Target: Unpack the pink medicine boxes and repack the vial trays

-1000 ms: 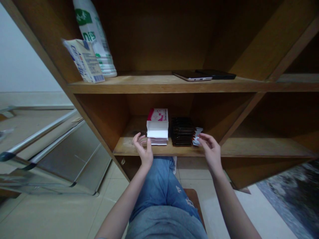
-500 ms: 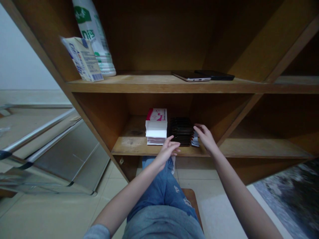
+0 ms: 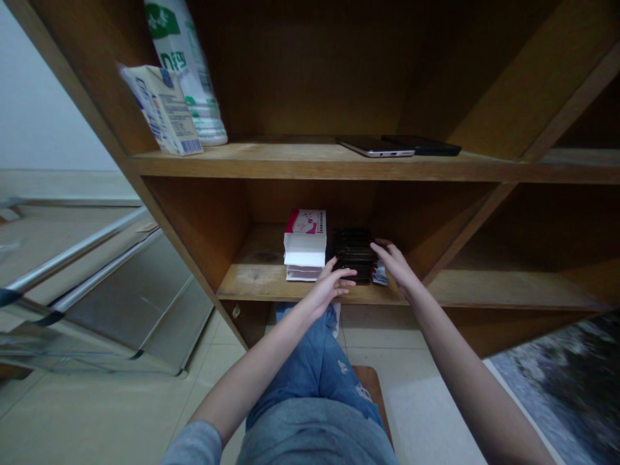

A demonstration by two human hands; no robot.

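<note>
- Reaching into the lower shelf calls for slow, low hands that clear the white-and-pink box standing at the left.
- The left hand has its grip spread open, holding nothing, fingertips just short of the stack.
- The dark stack of flat items lies between both hands.
- The right hand has its grip half curled at the stack's right end; whether it holds anything, I cannot tell.
- A small white packet sits just under that hand.

Upper shelf: white plastic pkg w/ green label, white script unreadable, large "n" below. Carton: blue print, barcode, digits illegible. Pink-and-white box: fine print illegible.
</note>
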